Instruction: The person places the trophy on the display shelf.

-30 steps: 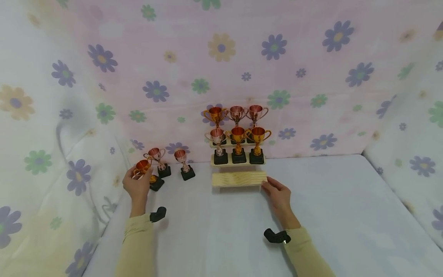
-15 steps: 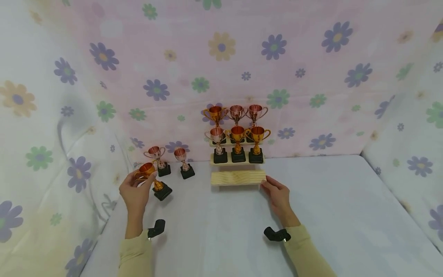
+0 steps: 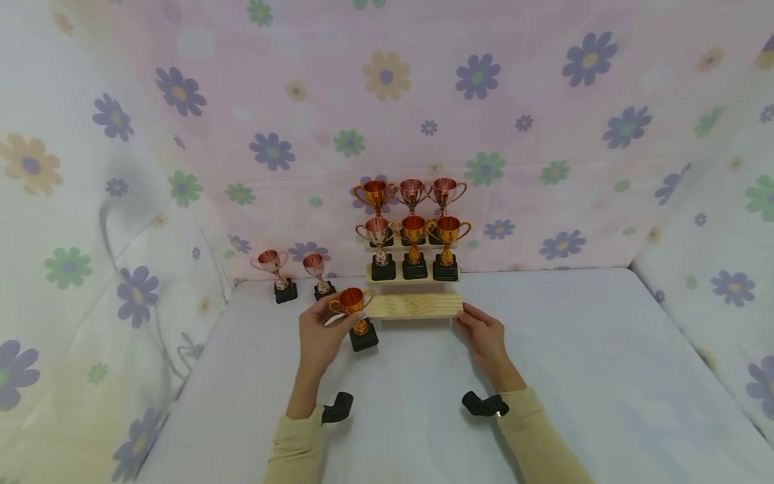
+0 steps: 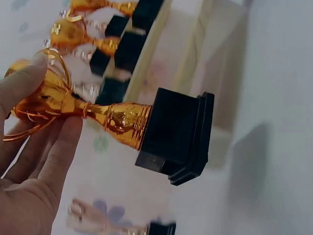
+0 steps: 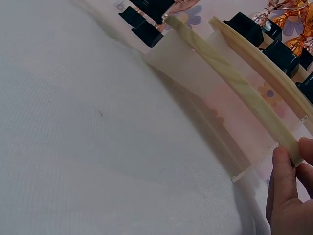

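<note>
My left hand (image 3: 323, 339) grips a gold trophy cup (image 4: 46, 98) by its bowl, thumb on one side and fingers on the other. The trophy's black base (image 4: 178, 134) hangs above the table, just left of the lowest wooden shelf (image 3: 417, 306). That shelf carries nothing on its top. At its right end, my right hand (image 3: 486, 339) pinches the board's edge between thumb and fingers, also seen in the right wrist view on the wooden board (image 5: 244, 93). Behind it, the middle shelf (image 3: 411, 277) bears a rose-gold trophy (image 3: 377, 235) and two gold trophies (image 3: 446, 232).
On the top shelf (image 3: 417, 247) stand a gold trophy (image 3: 375, 193) and two rose-gold ones (image 3: 444, 191). Two more rose-gold trophies (image 3: 270, 262) stand on the white table (image 3: 544, 349) at left. Flowered cloth (image 3: 544, 208) hangs behind and at both sides.
My left hand has lifted the gold trophy from beside the rose-gold ones and carried it right, to the shelf's left end. The right hand keeps its hold on the board.
</note>
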Tool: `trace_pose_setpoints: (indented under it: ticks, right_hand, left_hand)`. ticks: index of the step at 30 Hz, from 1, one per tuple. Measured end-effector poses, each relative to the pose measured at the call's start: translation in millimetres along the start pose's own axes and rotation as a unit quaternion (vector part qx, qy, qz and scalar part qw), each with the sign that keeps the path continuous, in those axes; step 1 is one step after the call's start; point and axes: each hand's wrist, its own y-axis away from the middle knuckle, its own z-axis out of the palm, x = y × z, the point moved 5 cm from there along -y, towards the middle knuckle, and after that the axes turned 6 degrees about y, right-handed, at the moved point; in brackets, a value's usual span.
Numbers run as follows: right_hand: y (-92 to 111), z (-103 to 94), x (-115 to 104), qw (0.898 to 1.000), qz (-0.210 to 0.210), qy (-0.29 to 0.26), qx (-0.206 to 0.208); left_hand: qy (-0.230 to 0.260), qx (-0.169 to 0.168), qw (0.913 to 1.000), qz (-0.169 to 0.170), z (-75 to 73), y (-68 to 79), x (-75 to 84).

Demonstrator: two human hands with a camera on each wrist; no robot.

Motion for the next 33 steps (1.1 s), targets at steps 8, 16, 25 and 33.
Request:
trace_pose_setpoints:
  ticks: [8, 16, 25, 33]
  right_hand:
    - [1, 1.2, 0, 1.000, -0.014, -0.002, 0.007]
    - [1, 2.2, 2, 1.000, -0.022, -0.002, 0.006]
    - [0, -1.3, 2, 1.000, -0.022, 0.016, 0.004]
    - [1, -1.5, 3, 1.000, -0.010, 0.010, 0.004]
  left_hand:
    - [0.033, -0.097, 0.9946, 0.016, 67.8, 0.2, 15.3]
    - [0.037, -0.134, 0.9888, 0.053, 122.9, -12.0, 19.8]
    - [0.052, -0.139, 0.9881, 0.041, 150.3, -32.5, 12.7]
    - [0.049, -0.171, 0.9835, 0.030, 167.1, -39.2, 12.5]
